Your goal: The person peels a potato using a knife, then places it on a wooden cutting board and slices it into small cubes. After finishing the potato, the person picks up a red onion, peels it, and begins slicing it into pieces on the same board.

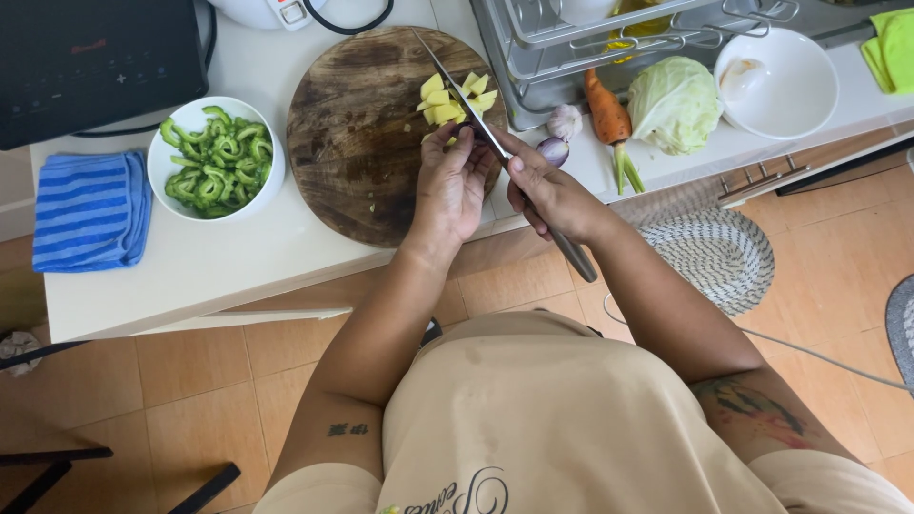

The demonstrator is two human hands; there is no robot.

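A home kitchen is showing here. A round chopping board (367,133), dish rack (571,43) and vegetables are sitting on a white counter (219,266).

Left hand (449,186) fingers curled, palm down; right hand (547,190) fisted, grip closed, forearms converging.

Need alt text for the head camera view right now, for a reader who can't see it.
A person's right hand holds a knife over yellow vegetable pieces on a round wooden board, the left hand steadying them. A bowl of green slices sits left; carrot and cabbage right.
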